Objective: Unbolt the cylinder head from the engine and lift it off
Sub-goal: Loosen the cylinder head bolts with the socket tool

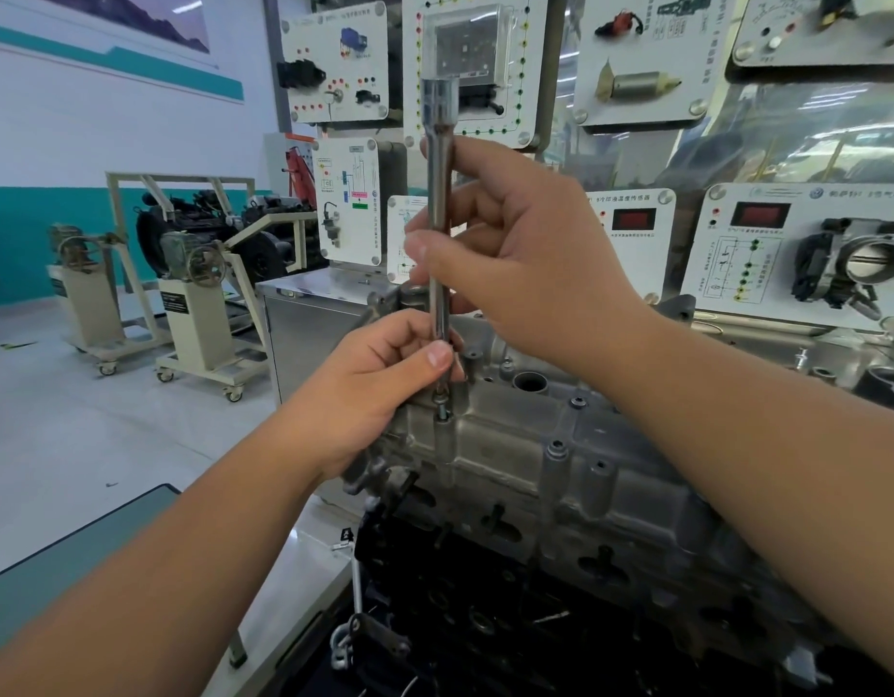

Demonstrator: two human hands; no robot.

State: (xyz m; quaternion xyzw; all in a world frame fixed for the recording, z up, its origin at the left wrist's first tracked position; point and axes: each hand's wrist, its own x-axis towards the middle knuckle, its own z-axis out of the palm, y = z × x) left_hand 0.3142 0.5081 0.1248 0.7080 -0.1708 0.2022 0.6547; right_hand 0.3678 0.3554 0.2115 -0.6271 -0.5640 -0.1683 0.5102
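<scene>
A grey aluminium cylinder head (575, 475) sits on a dark engine block (485, 611) in the lower middle of the head view. A long chrome extension bar (439, 193) stands upright over a bolt (441, 411) at the head's near left corner, its square-drive socket end on top. My right hand (525, 264) grips the bar's middle. My left hand (384, 379) pinches the bar's lower end just above the bolt. The bar's tip is partly hidden behind my left thumb.
Training display panels (631, 57) with sensors and a throttle body (857, 264) stand right behind the engine. A steel cabinet (309, 314) is at the left rear. Engines on wheeled stands (198, 274) fill the far left floor. A teal-topped bench (83, 550) lies at lower left.
</scene>
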